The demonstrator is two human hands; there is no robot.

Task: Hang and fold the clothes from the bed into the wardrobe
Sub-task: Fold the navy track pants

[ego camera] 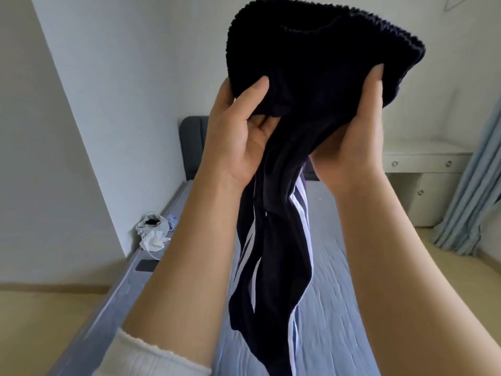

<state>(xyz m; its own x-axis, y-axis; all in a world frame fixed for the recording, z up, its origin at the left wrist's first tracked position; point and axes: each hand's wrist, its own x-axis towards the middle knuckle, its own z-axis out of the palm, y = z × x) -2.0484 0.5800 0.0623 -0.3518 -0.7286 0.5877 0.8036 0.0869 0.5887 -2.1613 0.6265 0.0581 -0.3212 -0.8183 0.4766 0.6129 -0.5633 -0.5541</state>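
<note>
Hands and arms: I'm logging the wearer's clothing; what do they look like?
The left hand and right hand are bare: no gloves, rings or watch. A white ribbed sleeve with a wavy cuff sits high on the left forearm; none shows on the right.

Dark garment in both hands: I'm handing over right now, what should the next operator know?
Left hand: grips the dark garment below its ribbed band.
Right hand: holds the same garment from the other side.
Garment hangs down over the bed, white stripes showing; wardrobe out of view.
Done: garment picked up.
Left: fold or hang it and put it in the wardrobe.
</note>
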